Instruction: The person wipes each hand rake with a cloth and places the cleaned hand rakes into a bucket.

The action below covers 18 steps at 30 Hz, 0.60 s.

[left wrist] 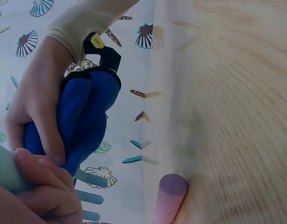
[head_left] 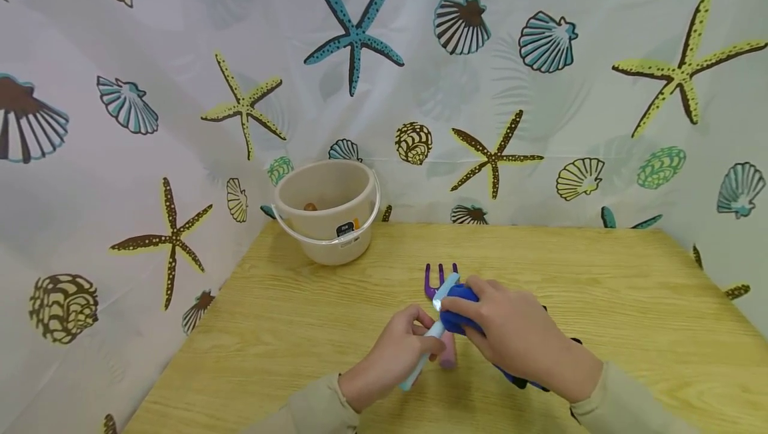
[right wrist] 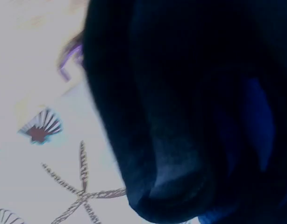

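My left hand (head_left: 393,351) grips the light-blue handle of a small garden rake (head_left: 411,377); its light-blue tines (left wrist: 89,198) show in the left wrist view. In my right hand (head_left: 516,327) is a bunched blue cloth with black edging (left wrist: 82,112), possibly a glove, pressed against the rake near its head. The cloth hangs down below the right hand. Beneath both hands, a small garden fork with purple prongs (head_left: 428,282) and a pink handle (head_left: 447,354) lies on the table. Dark fingers fill most of the right wrist view.
A beige bucket (head_left: 324,221) with a clear handle stands at the table's back left, a small brown thing (head_left: 309,207) inside it. The wood-grain table (head_left: 270,341) is bordered by a white curtain (head_left: 414,87) printed with shells and starfish.
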### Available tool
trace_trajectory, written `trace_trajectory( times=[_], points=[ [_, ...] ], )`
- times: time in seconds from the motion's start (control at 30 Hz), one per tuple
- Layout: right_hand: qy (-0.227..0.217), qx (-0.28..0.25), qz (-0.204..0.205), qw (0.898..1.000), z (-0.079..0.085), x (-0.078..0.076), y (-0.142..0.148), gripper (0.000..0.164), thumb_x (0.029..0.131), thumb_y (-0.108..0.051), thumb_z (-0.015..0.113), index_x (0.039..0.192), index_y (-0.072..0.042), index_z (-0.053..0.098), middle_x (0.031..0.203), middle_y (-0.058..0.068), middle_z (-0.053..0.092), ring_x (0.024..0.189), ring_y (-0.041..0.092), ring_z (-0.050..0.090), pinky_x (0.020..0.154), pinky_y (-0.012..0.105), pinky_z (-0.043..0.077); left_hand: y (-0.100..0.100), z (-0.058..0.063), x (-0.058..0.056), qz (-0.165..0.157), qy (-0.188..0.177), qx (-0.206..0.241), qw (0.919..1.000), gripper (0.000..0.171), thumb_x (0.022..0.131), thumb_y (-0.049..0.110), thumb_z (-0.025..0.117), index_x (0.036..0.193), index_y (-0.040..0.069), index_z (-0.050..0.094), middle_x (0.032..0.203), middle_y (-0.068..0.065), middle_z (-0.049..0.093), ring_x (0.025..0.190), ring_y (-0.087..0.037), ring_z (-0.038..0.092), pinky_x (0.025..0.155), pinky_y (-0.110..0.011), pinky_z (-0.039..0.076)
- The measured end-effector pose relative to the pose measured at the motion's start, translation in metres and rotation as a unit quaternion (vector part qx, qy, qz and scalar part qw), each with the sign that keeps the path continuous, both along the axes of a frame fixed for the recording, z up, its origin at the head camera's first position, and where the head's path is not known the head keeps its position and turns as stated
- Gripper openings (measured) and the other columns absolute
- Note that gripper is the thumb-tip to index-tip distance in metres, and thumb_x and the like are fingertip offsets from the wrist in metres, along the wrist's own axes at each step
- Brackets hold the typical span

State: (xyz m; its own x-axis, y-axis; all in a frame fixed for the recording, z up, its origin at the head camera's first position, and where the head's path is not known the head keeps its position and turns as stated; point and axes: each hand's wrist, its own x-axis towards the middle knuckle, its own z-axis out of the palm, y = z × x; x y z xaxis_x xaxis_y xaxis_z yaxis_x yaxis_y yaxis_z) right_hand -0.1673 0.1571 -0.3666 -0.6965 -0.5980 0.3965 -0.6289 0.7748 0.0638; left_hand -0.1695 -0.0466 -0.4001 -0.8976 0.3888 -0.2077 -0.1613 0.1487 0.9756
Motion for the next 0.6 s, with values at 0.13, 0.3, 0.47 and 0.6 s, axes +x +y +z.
trace_trajectory(
  times=[0.13, 0.3, 0.47, 0.6],
  points=[
    [0.011, 0.003, -0.027, 1.0, -0.003, -0.002, 0.004, 0.044, 0.081, -0.025, 0.084, 0.123, -0.027, 0.07, 0.107, 0.009, 0.064, 0.085, 0.024, 0.069, 0.064, 0.043, 0.061, 0.0, 0.0, 0.002, 0.012, -0.008, 0.012, 0.9998, 0.024, 0.086, 0.012, 0.068, 0.102, 0.005, 0.052, 0.078, -0.007, 0.061, 0.053, -0.016, 0.044, 0.041, -0.024, 0.035],
    [0.072, 0.005, -0.002, 0.997, -0.009, 0.0, 0.0, 0.042, 0.081, -0.028, 0.083, 0.121, -0.025, 0.07, 0.105, 0.012, 0.064, 0.082, 0.024, 0.067, 0.059, 0.04, 0.06, 0.001, 0.002, 0.002, 0.023, -0.018, 0.027, 0.9992, 0.025, 0.086, 0.011, 0.067, 0.105, 0.005, 0.051, 0.078, -0.006, 0.061, 0.046, -0.014, 0.039, 0.038, -0.024, 0.034],
    [0.084, -0.007, -0.004, 0.996, -0.012, 0.0, 0.0, 0.043, 0.081, -0.029, 0.084, 0.121, -0.025, 0.07, 0.108, 0.013, 0.065, 0.085, 0.027, 0.068, 0.058, 0.041, 0.06, 0.002, 0.004, 0.001, 0.023, -0.027, 0.039, 0.9986, 0.026, 0.087, 0.011, 0.067, 0.107, 0.005, 0.05, 0.077, -0.005, 0.062, 0.044, -0.012, 0.039, 0.039, -0.022, 0.034],
    [0.065, -0.035, -0.038, 0.997, -0.01, -0.01, 0.006, 0.043, 0.082, -0.027, 0.083, 0.123, -0.024, 0.07, 0.102, 0.011, 0.063, 0.079, 0.024, 0.067, 0.055, 0.04, 0.059, 0.002, 0.004, 0.003, 0.021, -0.016, 0.035, 0.999, 0.026, 0.087, 0.009, 0.066, 0.106, 0.005, 0.05, 0.077, -0.006, 0.062, 0.046, -0.012, 0.041, 0.04, -0.022, 0.036]
  ],
)
